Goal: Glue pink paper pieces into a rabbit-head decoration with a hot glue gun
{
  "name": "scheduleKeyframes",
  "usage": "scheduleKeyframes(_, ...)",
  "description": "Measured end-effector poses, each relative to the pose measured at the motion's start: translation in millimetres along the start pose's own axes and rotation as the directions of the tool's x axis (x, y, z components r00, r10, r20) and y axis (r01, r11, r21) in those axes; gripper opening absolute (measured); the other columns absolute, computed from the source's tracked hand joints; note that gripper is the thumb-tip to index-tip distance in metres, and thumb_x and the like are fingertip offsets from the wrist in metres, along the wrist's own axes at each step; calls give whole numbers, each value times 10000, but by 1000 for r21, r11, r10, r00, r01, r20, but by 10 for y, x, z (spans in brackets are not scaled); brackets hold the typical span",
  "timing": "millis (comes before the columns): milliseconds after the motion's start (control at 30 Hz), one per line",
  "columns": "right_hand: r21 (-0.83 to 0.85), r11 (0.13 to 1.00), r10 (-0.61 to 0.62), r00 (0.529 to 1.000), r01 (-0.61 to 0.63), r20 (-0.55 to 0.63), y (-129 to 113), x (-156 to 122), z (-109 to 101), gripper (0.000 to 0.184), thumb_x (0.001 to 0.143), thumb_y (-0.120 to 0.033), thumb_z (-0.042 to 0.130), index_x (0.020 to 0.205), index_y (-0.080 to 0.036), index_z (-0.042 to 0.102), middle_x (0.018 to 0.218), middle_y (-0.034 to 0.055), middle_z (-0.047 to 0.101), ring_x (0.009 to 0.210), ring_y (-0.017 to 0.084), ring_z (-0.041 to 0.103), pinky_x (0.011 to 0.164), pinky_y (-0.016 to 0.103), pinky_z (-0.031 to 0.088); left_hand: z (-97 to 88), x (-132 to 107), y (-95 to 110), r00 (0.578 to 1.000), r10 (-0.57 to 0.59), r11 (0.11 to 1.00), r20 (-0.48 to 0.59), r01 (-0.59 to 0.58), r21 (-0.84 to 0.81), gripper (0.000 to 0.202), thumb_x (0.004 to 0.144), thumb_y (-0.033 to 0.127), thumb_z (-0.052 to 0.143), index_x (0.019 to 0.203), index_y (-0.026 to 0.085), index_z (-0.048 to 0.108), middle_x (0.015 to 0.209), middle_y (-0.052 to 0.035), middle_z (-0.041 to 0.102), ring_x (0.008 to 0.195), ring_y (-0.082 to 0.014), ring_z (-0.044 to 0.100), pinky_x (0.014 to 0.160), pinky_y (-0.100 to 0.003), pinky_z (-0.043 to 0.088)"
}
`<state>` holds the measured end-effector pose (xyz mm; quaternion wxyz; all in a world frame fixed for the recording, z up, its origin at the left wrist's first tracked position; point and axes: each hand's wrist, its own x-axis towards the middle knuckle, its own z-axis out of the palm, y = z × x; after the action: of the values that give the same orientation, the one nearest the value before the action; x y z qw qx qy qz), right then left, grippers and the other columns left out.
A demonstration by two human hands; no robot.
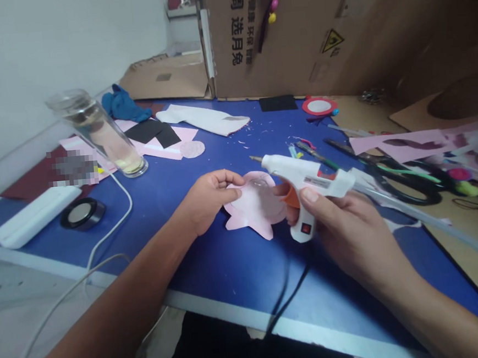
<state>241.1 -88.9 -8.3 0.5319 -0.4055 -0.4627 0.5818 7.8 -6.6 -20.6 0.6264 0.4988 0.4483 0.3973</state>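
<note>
My right hand (344, 223) is wrapped round a white hot glue gun (300, 177), fingers at its orange trigger. The nozzle points left, above the table, and a long clear glue stick (415, 215) sticks out of the back. A pale pink paper cutout (255, 205) with a rounded top and pointed tails lies below the gun. My left hand (211, 197) pinches the cutout's left edge between thumb and fingers. The gun and my right fingers hide part of its right side.
A glass of pale liquid (103, 134), a white power strip (37, 217) and a black tape roll (82, 213) stand left. Black-handled scissors (405, 182) and pink paper scraps (402, 145) lie right. A cardboard box (294, 42) rises behind the blue table (230, 273).
</note>
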Motion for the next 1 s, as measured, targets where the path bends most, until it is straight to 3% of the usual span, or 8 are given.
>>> scheduleKeyframes(167,-343,939,-66,992,24,-110,-43,-44,-8,530,985,-666,775,689,-228,743,773,62,690,732,208,612,596,318,477,-12,13,5,999,-12,1000,-44,11,-26,233,670,171,838,882,179,743,780,10,695,668,-119,589,640,-255,443)
scheduleKeyframes(467,-622,782,-112,991,39,-79,-152,-78,70,625,998,-757,653,665,-228,664,660,37,636,606,180,569,541,300,439,-13,33,-22,995,-38,998,-95,33,-45,189,718,124,797,901,163,767,799,-16,727,688,-129,620,672,-263,470)
scheduleKeyframes(700,-656,751,-129,991,79,-27,-88,-71,69,587,1048,-715,606,773,-210,726,622,-9,538,553,151,462,505,294,355,32,6,26,994,-47,998,-99,41,-57,159,745,71,752,880,154,769,803,-6,723,701,-122,624,686,-267,455)
scheduleKeyframes(1000,-715,686,-182,983,132,7,-46,-74,121,526,1079,-653,593,1013,-197,847,633,-20,547,555,162,496,513,294,377,71,-4,4,997,-32,997,-72,27,-70,169,747,64,765,885,159,772,796,-14,747,703,-130,641,702,-268,462)
